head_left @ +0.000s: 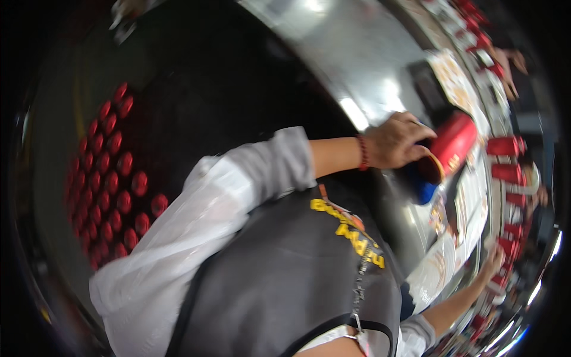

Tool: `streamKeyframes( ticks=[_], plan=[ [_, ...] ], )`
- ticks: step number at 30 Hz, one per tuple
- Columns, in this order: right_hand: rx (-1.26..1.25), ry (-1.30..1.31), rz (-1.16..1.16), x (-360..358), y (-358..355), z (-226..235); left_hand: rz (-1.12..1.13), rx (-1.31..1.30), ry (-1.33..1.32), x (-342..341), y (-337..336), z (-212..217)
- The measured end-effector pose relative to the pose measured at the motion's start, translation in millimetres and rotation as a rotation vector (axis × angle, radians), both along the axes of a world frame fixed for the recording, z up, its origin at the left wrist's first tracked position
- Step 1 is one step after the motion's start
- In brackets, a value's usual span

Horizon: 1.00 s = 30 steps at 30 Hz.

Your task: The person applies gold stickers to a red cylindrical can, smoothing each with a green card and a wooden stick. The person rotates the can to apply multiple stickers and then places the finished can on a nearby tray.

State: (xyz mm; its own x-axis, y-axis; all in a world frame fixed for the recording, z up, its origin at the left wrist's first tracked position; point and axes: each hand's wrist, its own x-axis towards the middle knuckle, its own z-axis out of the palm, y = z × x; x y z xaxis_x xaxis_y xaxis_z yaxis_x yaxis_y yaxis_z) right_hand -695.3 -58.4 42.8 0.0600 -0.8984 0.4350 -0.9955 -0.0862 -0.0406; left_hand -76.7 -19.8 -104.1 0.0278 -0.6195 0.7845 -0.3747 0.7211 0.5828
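My left hand (394, 141), with a red bead bracelet at its wrist, is closed at the open rim of a red canister (457, 138). The canister lies tilted, its gold-edged mouth toward my fingers. Something blue (426, 191) sits just below the mouth; blur hides its kind. At the lower right my right hand (493, 260) reaches toward a row of red cups or canisters (507, 174). It is small and smeared there, so its grip does not show.
The canister is over a shiny metal table (363, 65). Printed sheets (470, 190) and a dark block (429, 86) lie along its far side. Many red round-topped pieces (110, 181) stand at the left. Another person's hand (513, 65) is at the upper right.
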Motion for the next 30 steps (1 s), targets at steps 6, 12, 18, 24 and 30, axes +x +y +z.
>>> streamKeyframes(
  ticks=[6, 12, 18, 24, 30],
  plan=[
    [0.039, -0.212, 0.346, 195.8, 10.3, 26.3, -0.02, 0.08, -0.204, 17.5, 9.1, 27.5],
    [0.229, -0.445, 0.142, 195.9, -56.1, -1.0, -0.059, 0.254, -0.47, 15.2, 3.8, 35.2],
    [0.304, 0.082, -0.203, 118.6, -136.6, -144.3, -0.051, 0.296, -0.543, 6.5, -3.9, 44.8],
    [0.104, -0.005, 0.057, 174.3, -100.6, -80.4, -0.017, 0.235, -0.571, 9.1, -7.9, 62.0],
    [0.198, -0.412, 0.467, 290.1, -33.6, 18.0, -0.005, 0.096, -0.571, -2.7, -23.5, 68.7]
  ],
)
